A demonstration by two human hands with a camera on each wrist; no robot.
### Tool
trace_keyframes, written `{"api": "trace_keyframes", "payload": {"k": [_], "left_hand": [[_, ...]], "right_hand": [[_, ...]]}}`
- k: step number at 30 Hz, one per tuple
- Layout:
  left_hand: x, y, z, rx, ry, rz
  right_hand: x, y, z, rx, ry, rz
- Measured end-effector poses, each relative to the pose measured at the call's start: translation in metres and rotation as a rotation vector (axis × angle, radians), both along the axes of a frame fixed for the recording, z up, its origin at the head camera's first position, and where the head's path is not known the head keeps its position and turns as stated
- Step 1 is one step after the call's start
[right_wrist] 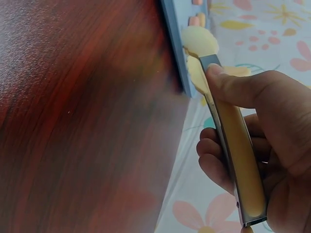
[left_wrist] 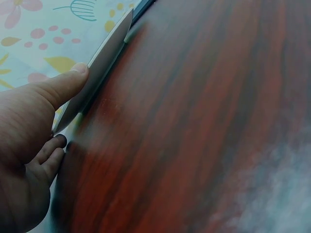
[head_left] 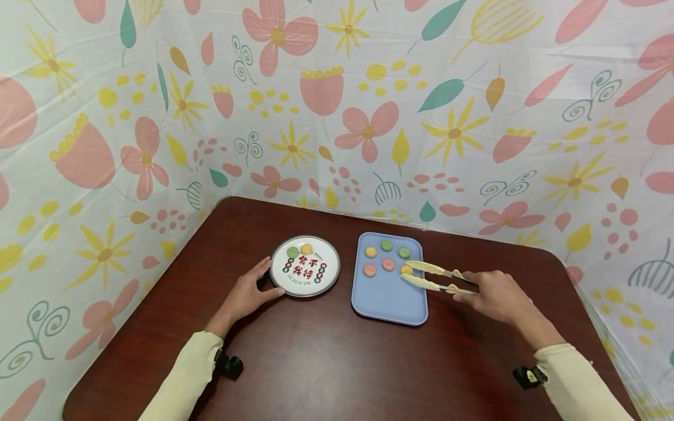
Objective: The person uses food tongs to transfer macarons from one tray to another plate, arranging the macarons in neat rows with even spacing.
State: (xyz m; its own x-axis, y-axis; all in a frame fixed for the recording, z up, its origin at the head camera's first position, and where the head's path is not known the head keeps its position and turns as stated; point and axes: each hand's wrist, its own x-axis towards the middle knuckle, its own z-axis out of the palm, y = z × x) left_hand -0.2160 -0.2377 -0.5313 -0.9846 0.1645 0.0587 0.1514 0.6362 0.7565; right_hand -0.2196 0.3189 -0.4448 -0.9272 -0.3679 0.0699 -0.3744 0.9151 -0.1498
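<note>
My left hand (head_left: pixel 251 295) holds the left rim of a white plate (head_left: pixel 329 257) with red and green lettering. In the left wrist view its thumb (left_wrist: pixel 73 80) lies against the plate's edge, with other fingers below. A green macaron (head_left: pixel 292 252) and a yellow macaron (head_left: pixel 306 249) sit near the plate's far rim. My right hand (head_left: pixel 497 297) grips metal tongs with cream tips (head_left: pixel 423 283), thumb along one arm. The tong tips straddle a yellow macaron (head_left: pixel 407 269) on the blue tray (head_left: pixel 389 304); I cannot tell whether they pinch it.
On the tray also lie a yellow macaron (head_left: pixel 371 252), two green ones, one at the far edge (head_left: pixel 387 245), and two pink ones, one at the left (head_left: pixel 370 270). The dark wooden table (head_left: pixel 316 356) meets floral cloth walls (head_left: pixel 326 152) behind and on both sides.
</note>
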Motion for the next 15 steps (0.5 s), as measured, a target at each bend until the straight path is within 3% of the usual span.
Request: {"api": "trace_keyframes", "payload": {"k": [15], "left_hand": [[0.0004, 0.0003, 0.0004, -0.006, 0.008, -0.002]], "right_hand": [[0.0026, 0.0006, -0.0026, -0.033, 0.002, 0.000]]}}
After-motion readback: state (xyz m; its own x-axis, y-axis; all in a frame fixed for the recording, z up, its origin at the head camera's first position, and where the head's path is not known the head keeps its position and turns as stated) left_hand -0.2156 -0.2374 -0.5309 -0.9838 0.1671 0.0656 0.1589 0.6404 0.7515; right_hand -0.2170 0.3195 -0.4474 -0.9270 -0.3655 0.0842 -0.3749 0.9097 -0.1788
